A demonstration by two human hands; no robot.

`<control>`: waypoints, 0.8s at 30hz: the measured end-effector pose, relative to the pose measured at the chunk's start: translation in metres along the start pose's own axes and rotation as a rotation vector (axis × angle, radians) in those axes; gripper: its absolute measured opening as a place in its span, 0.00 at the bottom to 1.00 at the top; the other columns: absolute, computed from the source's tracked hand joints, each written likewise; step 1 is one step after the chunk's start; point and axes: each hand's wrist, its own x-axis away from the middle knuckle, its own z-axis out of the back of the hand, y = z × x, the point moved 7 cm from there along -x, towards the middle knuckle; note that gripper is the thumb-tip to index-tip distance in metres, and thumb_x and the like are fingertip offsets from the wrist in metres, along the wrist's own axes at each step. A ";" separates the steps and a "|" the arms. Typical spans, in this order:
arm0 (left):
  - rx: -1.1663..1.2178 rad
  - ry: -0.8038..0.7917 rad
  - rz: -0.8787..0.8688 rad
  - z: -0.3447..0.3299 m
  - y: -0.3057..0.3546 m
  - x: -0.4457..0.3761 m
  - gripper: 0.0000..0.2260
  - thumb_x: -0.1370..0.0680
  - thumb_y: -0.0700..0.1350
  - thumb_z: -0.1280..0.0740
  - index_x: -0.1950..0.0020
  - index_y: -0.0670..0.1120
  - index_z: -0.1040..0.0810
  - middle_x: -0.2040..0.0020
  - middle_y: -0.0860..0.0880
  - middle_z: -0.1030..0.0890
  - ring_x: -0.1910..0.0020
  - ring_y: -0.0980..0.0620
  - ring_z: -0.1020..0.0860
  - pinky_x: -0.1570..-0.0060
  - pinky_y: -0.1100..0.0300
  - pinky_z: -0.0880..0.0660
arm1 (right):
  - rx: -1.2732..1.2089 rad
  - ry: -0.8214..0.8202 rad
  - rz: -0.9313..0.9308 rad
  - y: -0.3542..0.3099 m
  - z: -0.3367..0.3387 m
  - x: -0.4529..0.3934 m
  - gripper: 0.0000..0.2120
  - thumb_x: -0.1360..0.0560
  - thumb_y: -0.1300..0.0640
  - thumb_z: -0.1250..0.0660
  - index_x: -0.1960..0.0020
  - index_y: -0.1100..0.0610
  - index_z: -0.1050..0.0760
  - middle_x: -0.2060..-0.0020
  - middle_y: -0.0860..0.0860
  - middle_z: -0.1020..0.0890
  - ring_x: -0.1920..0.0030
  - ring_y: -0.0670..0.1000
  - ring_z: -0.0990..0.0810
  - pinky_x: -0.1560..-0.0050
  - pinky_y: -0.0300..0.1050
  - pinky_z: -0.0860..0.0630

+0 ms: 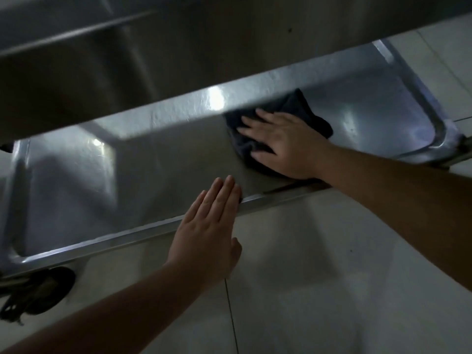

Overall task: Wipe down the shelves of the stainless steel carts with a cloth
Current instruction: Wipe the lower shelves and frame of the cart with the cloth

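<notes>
Head view: right hand (286, 144) flat, fingers straight and spread, pressing dark crumpled cloth (293, 108) onto lower stainless steel cart shelf (143, 162), at 1 o'clock. Left hand (207, 226) at 6 o'clock, fingers straight and together, over shelf's front rim, holding nothing. Black caster wheel (38, 290) at 8 o'clock.

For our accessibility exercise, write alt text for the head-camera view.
A right hand presses a dark cloth flat on a steel cart's lower shelf, while the open left hand rests over the shelf's front rim; an upper shelf overhangs.
</notes>
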 end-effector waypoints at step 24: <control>0.146 -0.040 -0.086 -0.003 -0.002 0.001 0.47 0.23 0.55 0.37 0.14 0.47 0.63 0.15 0.49 0.67 0.18 0.53 0.71 0.18 0.53 0.64 | 0.004 0.109 -0.631 0.037 0.006 0.080 0.30 0.15 0.40 0.53 0.16 0.50 0.45 0.16 0.50 0.45 0.17 0.57 0.48 0.19 0.59 0.48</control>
